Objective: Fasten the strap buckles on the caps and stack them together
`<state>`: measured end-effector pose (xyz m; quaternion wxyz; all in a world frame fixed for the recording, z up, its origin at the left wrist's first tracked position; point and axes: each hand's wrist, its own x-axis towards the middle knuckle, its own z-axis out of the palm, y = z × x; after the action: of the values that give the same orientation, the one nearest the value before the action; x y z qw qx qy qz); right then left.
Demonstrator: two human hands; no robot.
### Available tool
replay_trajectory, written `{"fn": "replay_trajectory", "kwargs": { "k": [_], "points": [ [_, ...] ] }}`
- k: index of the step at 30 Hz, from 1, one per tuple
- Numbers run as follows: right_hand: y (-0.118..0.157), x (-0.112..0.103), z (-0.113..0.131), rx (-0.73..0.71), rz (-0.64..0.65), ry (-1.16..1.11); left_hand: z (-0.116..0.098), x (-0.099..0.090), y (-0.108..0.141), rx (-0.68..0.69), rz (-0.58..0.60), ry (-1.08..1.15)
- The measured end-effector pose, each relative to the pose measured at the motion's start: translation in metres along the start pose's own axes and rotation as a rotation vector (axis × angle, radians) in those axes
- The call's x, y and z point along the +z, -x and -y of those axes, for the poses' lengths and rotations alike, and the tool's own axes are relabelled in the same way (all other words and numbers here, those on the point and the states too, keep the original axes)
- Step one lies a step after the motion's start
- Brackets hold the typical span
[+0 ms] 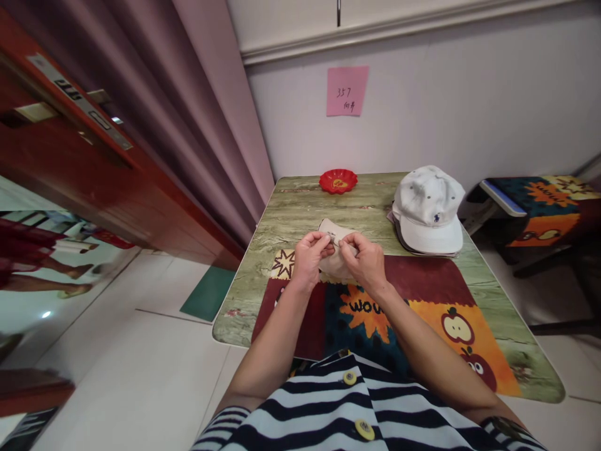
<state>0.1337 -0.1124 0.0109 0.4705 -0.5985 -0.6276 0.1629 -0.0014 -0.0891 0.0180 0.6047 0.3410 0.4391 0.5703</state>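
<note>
Over the middle of the table, my left hand (310, 255) and my right hand (365, 258) meet with thumbs and fingers pinched. Between the fingertips is a small strap-like part of a beige cloth cap (334, 266). The cap lies under and behind my hands, and they cover much of it. A small greyish piece shows at the left fingertips, too small to make out. To the right, a white cap (428, 200) with a small dark blue emblem sits on top of other caps, its brim facing me.
A red scalloped dish (338, 181) stands at the back of the wood-patterned table (295, 213). A colourful mat (338, 313) covers the table's front. A pink note (347, 91) is on the wall. A stool (544, 207) stands right; a door (141, 175) and curtain are left.
</note>
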Motion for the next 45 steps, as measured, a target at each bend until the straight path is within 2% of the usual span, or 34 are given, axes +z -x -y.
{"fn": "replay_trajectory", "kwargs": {
  "k": [11, 14, 17, 24, 34, 45],
  "points": [
    [-0.0011, -0.0034, -0.0022, -0.007, -0.003, -0.023, -0.0005, 0.0043, 0.0054, 0.102, -0.02, -0.078],
    [-0.0019, -0.0045, -0.0011, -0.001, -0.008, -0.043, 0.0002, 0.0044, 0.006, 0.134, 0.011, -0.138],
    [-0.0025, -0.0053, -0.0006, 0.006, 0.021, -0.088, 0.0007, 0.0033, 0.0057, 0.1, 0.037, -0.135],
    [-0.0057, -0.0034, -0.0066, 0.091, 0.07, -0.24, -0.0004, 0.0012, 0.0046, 0.039, 0.011, -0.02],
    [-0.0057, -0.003, -0.0033, 0.107, 0.084, -0.282, 0.0011, 0.0031, 0.0054, 0.057, 0.02, -0.052],
    [-0.0034, -0.0017, -0.0009, 0.047, 0.026, -0.139, -0.0024, 0.0016, 0.0102, -0.024, 0.035, 0.036]
  ]
}}
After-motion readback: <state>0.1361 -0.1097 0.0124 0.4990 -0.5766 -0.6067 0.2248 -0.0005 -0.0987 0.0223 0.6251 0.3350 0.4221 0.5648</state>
